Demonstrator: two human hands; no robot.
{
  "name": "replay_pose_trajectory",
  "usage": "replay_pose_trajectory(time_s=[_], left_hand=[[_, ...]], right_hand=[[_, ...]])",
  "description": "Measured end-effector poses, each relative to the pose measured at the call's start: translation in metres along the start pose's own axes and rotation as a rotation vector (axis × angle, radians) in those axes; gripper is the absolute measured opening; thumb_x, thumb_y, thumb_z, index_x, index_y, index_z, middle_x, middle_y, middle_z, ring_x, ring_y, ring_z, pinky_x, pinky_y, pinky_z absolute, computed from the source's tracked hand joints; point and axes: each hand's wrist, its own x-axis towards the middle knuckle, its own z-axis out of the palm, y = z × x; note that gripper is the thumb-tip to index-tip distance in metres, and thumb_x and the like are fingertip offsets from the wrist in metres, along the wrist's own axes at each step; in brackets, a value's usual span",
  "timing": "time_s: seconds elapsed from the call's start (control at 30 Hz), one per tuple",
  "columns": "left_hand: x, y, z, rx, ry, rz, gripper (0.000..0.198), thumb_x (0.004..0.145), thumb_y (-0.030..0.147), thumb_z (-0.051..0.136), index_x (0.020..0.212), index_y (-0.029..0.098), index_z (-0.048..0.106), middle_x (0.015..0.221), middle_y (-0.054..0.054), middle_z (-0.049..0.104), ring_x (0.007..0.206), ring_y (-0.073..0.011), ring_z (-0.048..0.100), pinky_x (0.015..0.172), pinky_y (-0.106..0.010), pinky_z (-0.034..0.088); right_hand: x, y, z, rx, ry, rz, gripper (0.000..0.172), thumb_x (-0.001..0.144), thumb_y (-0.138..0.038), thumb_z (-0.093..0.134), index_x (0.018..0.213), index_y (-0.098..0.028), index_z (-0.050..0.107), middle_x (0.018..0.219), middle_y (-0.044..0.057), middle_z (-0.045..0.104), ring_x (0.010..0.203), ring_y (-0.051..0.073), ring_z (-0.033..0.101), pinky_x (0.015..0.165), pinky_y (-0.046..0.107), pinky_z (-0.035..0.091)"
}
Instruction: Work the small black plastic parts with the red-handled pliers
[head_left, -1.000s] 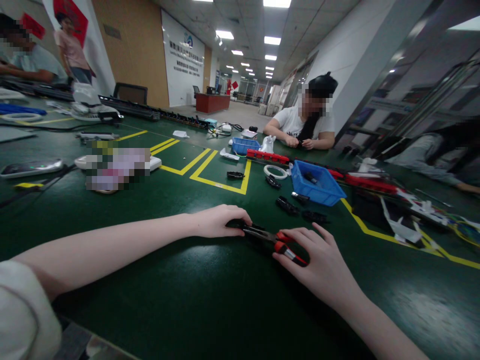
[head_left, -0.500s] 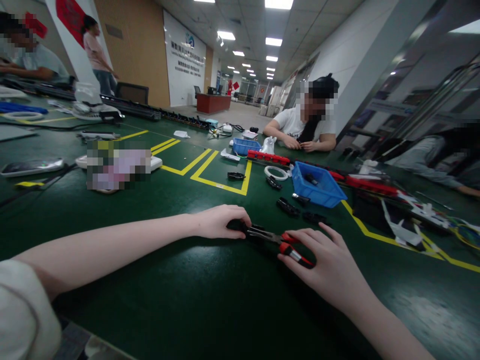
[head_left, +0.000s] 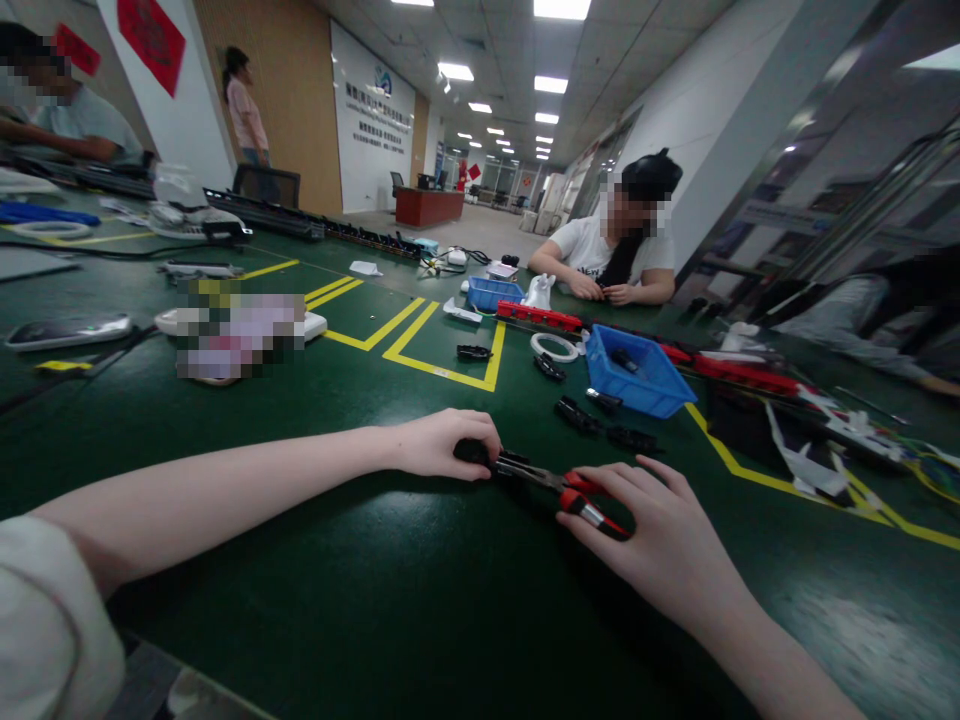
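Head view: left hand (head_left: 442, 445), grip closed, is pinning a black part (head_left: 471, 452) to the tabletop (head_left: 375, 590), steadying it for red-handled pliers (head_left: 574, 492) clasped in the right hand (head_left: 664, 545).

cool light fell from ceiling panels (head_left: 551, 84) far beyond the left grip (head_left: 442, 445), keeping the room evenly bright. a pale sheen lay on the green bench (head_left: 840, 615) right of the right grip (head_left: 660, 540), with soft shadow beneath both. edges bowed and stretched; distant things were soft.
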Motion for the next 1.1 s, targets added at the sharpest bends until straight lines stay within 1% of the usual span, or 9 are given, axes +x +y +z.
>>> replay_pose_trajectory(time_s=[0.07,0.3,0.4,0.53,0.77,0.87,0.97,1.03,1.1], left_hand=[[0.0000,-0.0001,0.0000,0.002,-0.002,-0.001,0.016,0.084,0.022,0.068,0.097,0.015,0.062,0.111,-0.008,0.062,0.101,-0.0180,0.061,0.088,-0.031,0.048],[0.0003,-0.0008,0.0010,0.000,0.023,-0.003,0.016,0.083,0.021,0.069,0.096,0.014,0.062,0.109,-0.008,0.063,0.100,-0.0176,0.062,0.089,-0.032,0.048],[0.0003,-0.0017,0.0012,0.002,0.033,-0.014,0.019,0.083,0.023,0.070,0.098,0.014,0.062,0.108,-0.008,0.064,0.098,-0.0175,0.062,0.087,-0.031,0.049],[0.0001,-0.0014,0.0006,0.020,0.033,-0.042,0.025,0.083,0.024,0.071,0.105,0.016,0.063,0.107,-0.007,0.066,0.097,-0.0177,0.062,0.084,-0.031,0.049],[-0.0004,0.0004,-0.0002,0.064,0.022,-0.021,0.028,0.085,0.023,0.069,0.112,0.018,0.063,0.108,-0.007,0.067,0.099,-0.0183,0.063,0.086,-0.030,0.048],[-0.0008,0.0004,-0.0001,0.071,0.008,-0.022,0.027,0.087,0.022,0.067,0.114,0.019,0.063,0.111,-0.007,0.067,0.101,-0.0182,0.063,0.087,-0.030,0.048],[-0.0011,0.0004,0.0005,0.065,0.003,-0.024,0.027,0.087,0.021,0.066,0.114,0.019,0.063,0.112,-0.007,0.067,0.102,-0.0185,0.064,0.089,-0.032,0.049],[-0.0013,0.0005,0.0012,0.071,0.011,-0.007,0.026,0.087,0.019,0.067,0.112,0.018,0.064,0.115,-0.008,0.066,0.105,-0.0192,0.063,0.092,-0.033,0.048],[-0.0014,0.0007,0.0021,0.090,0.024,0.015,0.024,0.086,0.018,0.066,0.110,0.018,0.064,0.117,-0.009,0.065,0.108,-0.0200,0.061,0.095,-0.035,0.048]], right_hand=[[-0.0003,0.0001,0.0010,0.009,-0.003,0.011,0.036,0.084,-0.054,0.058,0.105,-0.026,0.066,0.099,0.003,0.073,0.092,0.024,0.067,0.100,0.054,0.040],[0.0000,-0.0032,-0.0005,-0.023,0.019,0.022,0.036,0.084,-0.054,0.056,0.100,-0.024,0.067,0.095,0.005,0.074,0.088,0.025,0.066,0.087,0.048,0.046],[0.0003,-0.0029,-0.0028,-0.047,0.011,0.001,0.036,0.084,-0.053,0.056,0.101,-0.023,0.067,0.097,0.006,0.074,0.088,0.025,0.066,0.087,0.048,0.045],[0.0003,0.0003,-0.0046,-0.065,0.016,-0.028,0.037,0.085,-0.052,0.056,0.103,-0.022,0.066,0.098,0.007,0.073,0.088,0.025,0.065,0.089,0.049,0.044],[0.0016,0.0015,-0.0030,-0.073,-0.004,-0.038,0.034,0.084,-0.050,0.057,0.102,-0.022,0.065,0.096,0.006,0.073,0.085,0.024,0.065,0.087,0.047,0.046],[0.0023,0.0002,-0.0012,-0.033,-0.066,0.009,0.033,0.084,-0.050,0.057,0.100,-0.022,0.065,0.094,0.006,0.073,0.081,0.023,0.066,0.077,0.041,0.050],[0.0031,-0.0007,0.0001,0.010,-0.129,0.056,0.032,0.084,-0.050,0.056,0.099,-0.023,0.064,0.091,0.005,0.072,0.074,0.021,0.066,0.066,0.036,0.050],[0.0038,-0.0013,0.0003,0.024,-0.141,0.055,0.030,0.084,-0.049,0.056,0.097,-0.023,0.064,0.091,0.005,0.072,0.075,0.020,0.065,0.068,0.037,0.050],[0.0046,-0.0022,0.0000,0.031,-0.139,0.044,0.029,0.084,-0.048,0.056,0.096,-0.023,0.063,0.092,0.005,0.072,0.076,0.021,0.065,0.075,0.039,0.049]])
